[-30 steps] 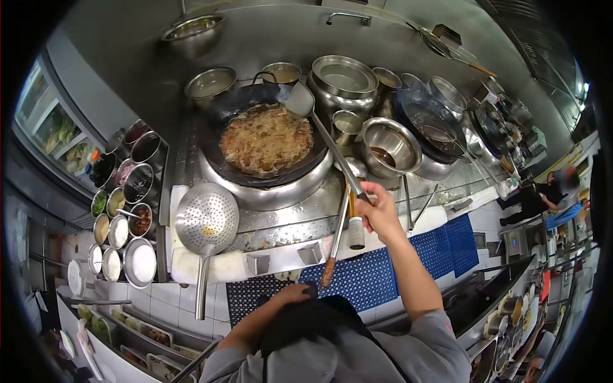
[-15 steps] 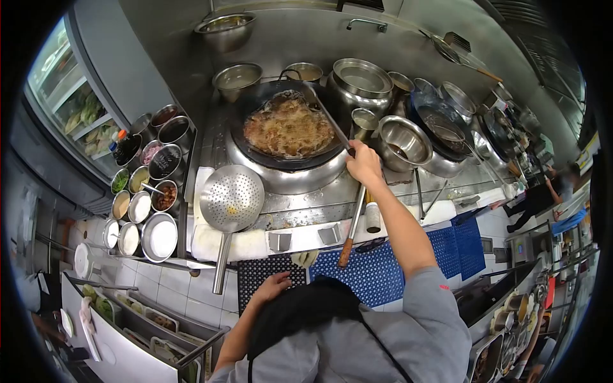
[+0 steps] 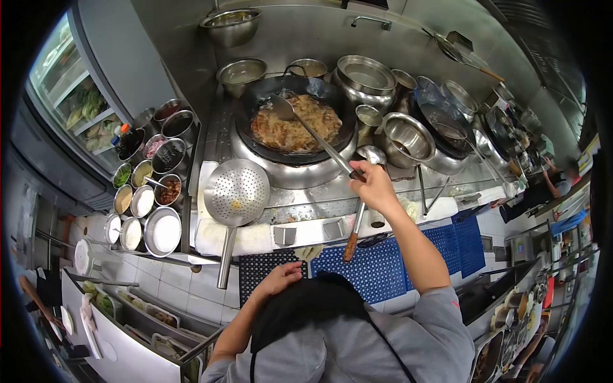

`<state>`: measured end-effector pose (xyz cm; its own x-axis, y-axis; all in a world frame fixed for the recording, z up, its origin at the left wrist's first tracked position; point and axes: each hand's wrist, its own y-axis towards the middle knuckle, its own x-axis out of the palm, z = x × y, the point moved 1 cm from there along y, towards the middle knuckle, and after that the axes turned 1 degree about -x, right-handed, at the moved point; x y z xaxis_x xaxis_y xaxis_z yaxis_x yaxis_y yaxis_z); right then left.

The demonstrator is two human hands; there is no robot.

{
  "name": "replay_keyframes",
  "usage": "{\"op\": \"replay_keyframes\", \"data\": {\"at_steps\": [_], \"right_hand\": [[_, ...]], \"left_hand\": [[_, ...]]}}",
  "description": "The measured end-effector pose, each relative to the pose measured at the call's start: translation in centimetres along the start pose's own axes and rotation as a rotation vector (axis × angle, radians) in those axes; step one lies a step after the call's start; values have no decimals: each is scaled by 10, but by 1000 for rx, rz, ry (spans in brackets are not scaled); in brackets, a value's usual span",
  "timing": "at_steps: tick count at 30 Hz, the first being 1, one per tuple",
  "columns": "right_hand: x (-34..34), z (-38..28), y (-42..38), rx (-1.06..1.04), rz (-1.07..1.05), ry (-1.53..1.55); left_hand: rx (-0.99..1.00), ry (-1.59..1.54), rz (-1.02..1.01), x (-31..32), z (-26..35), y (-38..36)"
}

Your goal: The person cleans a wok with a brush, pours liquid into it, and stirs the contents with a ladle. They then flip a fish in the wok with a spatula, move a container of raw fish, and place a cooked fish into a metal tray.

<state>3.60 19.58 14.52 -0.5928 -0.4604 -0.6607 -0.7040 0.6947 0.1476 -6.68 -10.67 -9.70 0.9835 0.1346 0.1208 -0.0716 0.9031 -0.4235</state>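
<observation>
My right hand (image 3: 375, 185) grips the dark end of a long-handled wok ladle (image 3: 319, 139). Its metal head rests at the left back of the bubbling, browned food (image 3: 310, 126) in a large black wok (image 3: 350, 133). What the food is, I cannot make out. Down by my body, my left hand (image 3: 281, 278) hovers over the floor mat with its fingers curled together and nothing visible in them. A perforated strainer (image 3: 237, 191) lies left of the wok, its handle over the counter edge. Right of the wok, a second ladle (image 3: 352, 239) with a wooden handle points toward me.
Several seasoning containers (image 3: 163, 231) crowd the left side. Steel bowls (image 3: 408, 142) and a lidded pot (image 3: 366, 75) stand right of and behind the wok. Another wok (image 3: 440, 121) is further right. Behind me is a prep counter (image 3: 128, 341); a person (image 3: 549, 185) stands far right.
The ladle's head has moved left and nearer across the wok, from its back right rim onto the food. My right hand has come slightly toward me; my left has shifted right, its fingers curling.
</observation>
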Motion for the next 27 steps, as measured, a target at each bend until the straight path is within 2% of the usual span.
{"op": "replay_keyframes", "data": {"at_steps": [5, 10, 13, 19, 22, 25, 27], "right_hand": [[16, -27, 40, 25, 50, -176], [62, -31, 90, -3, 14, -269], [69, -36, 93, 1, -18, -204], [23, -65, 48, 293, -262, -64], [3, -42, 29, 76, -179, -258], [-7, -13, 15, -9, -94, -210], [-15, -13, 11, 31, -34, -160]], "left_hand": [[8, -27, -44, 8, 12, -3], [22, -21, -44, 13, 22, -8], [28, -68, -3, 12, 21, -17], [30, -131, 42, 4, 8, -23], [5, -100, 27, 0, 19, -23], [0, -67, 2, -1, 35, -22], [-17, -52, -27, 0, 47, -23]]}}
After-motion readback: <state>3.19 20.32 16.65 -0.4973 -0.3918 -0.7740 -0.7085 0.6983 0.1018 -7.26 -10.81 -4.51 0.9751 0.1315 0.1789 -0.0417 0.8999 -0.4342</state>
